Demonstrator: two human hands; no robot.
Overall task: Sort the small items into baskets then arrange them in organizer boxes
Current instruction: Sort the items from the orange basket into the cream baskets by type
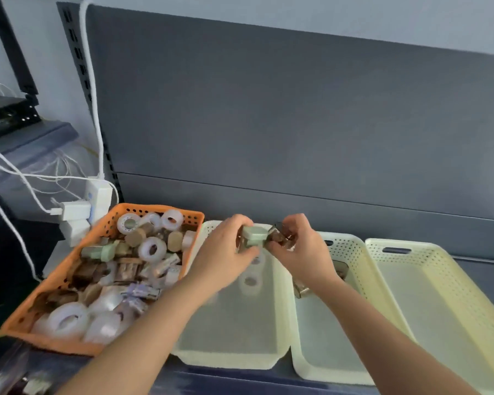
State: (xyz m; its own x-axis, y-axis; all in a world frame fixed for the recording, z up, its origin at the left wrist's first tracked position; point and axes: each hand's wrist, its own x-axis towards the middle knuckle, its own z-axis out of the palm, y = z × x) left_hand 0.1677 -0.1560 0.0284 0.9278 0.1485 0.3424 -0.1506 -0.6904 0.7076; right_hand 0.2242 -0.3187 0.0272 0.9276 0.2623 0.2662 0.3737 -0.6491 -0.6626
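Our left hand (226, 252) has its grip curled round a pale green item (254, 236) above the first cream basket (231, 359). Our right hand (300, 249) pinches a brown item (278, 233) against it. Tape rolls (250, 282) lie in that basket. The orange basket (54, 280), heaped with mixed pieces, sits just left on the worktop (482, 269).

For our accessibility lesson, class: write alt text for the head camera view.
Two bare hands work above a cream perforated plastic basket: the left hand grips a small pale-green block, the right hand pinches a small brown item. Beside them, an orange perforated plastic basket holds white tape rolls.
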